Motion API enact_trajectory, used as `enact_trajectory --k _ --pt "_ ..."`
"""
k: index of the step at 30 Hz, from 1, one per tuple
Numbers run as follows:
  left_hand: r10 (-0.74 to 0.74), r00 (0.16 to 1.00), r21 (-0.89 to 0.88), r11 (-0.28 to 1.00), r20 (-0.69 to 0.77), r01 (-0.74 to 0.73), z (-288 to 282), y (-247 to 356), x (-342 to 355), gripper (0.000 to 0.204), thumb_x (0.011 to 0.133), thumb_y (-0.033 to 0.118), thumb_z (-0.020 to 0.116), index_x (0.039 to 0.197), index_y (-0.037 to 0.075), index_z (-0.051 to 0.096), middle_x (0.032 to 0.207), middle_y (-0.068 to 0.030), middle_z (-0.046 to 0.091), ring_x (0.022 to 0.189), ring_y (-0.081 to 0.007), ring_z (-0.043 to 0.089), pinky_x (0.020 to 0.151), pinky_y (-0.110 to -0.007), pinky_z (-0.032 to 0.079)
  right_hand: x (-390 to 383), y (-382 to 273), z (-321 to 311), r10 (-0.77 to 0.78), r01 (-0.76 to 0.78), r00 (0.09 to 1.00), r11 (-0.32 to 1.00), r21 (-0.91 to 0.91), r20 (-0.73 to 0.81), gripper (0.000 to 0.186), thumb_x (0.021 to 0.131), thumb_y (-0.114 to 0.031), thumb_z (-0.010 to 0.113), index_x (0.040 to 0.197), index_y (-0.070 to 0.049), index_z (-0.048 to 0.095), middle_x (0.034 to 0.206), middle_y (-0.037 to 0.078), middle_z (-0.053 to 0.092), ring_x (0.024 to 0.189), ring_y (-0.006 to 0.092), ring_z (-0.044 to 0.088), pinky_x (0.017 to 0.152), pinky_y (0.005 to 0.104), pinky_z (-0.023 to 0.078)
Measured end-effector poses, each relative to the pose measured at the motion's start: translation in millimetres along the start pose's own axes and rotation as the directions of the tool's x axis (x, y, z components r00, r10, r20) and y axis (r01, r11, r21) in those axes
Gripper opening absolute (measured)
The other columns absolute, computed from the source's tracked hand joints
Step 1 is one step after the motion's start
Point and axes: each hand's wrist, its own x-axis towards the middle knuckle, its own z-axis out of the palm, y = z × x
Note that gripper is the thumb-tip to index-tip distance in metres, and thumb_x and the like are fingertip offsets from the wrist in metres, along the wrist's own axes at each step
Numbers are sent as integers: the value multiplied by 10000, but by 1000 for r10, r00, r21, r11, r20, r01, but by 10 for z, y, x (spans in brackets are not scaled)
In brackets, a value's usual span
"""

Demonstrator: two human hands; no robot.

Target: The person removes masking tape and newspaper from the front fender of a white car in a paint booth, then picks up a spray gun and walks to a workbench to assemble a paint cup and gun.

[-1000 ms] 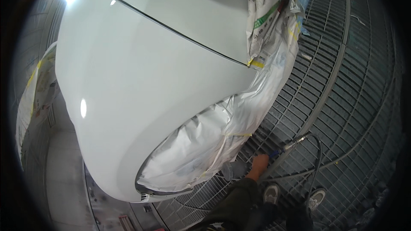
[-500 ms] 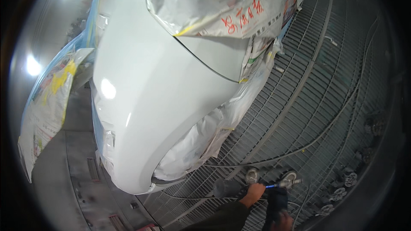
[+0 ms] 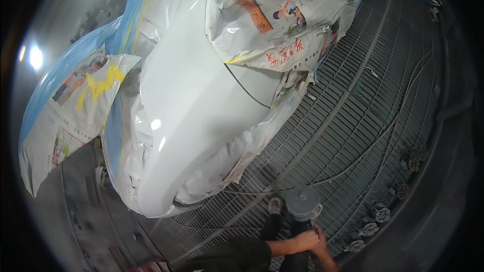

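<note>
A grey, translucent cup with a round lid (image 3: pixel 303 203) stands out just beyond my hands, near the bottom of the view. It looks like the paint cup of a spray gun, whose body is mostly hidden by my fingers. My left hand (image 3: pixel 305 241), coming in from the left on a dark sleeve, is closed around the gun below the cup. Pressed against it, my right hand (image 3: pixel 320 243) is also closed, with its fingers curled upward by the gun. Farther off, a glossy white car fender (image 3: pixel 201 95) curves across the middle, apart from both hands.
Newspaper masking (image 3: pixel 267 10) and blue film (image 3: pixel 43 95) cover the car around the fender. Wrinkled plastic (image 3: pixel 217 166) fills the wheel arch. A hose (image 3: pixel 353 163) crosses the floor grating (image 3: pixel 348 126). Crumpled silvery lumps (image 3: pixel 368 230) lie along the right edge. My shoe (image 3: pixel 275 205) shows beside the cup.
The cup has swung from left of my hand to above it, its lid now facing me. My right hand has come up against the left. The view has shifted, showing more masking.
</note>
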Motion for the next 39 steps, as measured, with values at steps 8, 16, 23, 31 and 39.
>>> enact_trajectory --k 8,16,23,31,39 --pt "239 879 86 971 -413 -224 -960 18 305 241 797 172 622 974 13 659 1027 -128 643 1010 -274 591 879 -399 461 170 -86 -348 59 -71 920 997 -17 -388 478 836 -117 705 1247 27 509 949 90 646 809 164 625 727 311 510" --pt "-532 838 -636 690 -123 345 -814 344 -72 536 958 365 551 1313 -22 443 1251 -174 531 1144 -352 521 970 -388 444 525 -1648 -466 243 109 623 914 390 -744 240 910 -167 681 795 -60 499 586 12 487 468 107 440 446 287 349" --pt "-457 882 -977 107 117 185 -512 598 17 442 947 363 617 1270 71 543 832 -86 651 789 -178 628 716 -306 476 437 -2604 -703 -33 334 626 914 230 -779 286 981 -191 569 730 -89 479 563 -12 393 499 112 432 479 280 381" --pt "-445 893 -962 -266 64 -63 -1063 726 131 456 908 245 691 1298 35 579 1109 -50 676 979 -89 600 850 -271 478 276 -3195 -1079 -32 493 657 774 397 -753 267 1016 -247 508 778 -133 465 601 -59 346 492 44 336 481 231 345" --pt "-520 840 -960 -281 152 0 -1400 893 28 378 905 233 693 1191 -8 641 868 -40 672 768 -53 564 673 -235 453 51 -3238 -1166 -58 639 652 579 507 -756 146 1010 -152 461 873 -102 464 597 -81 308 468 6 282 415 196 292"
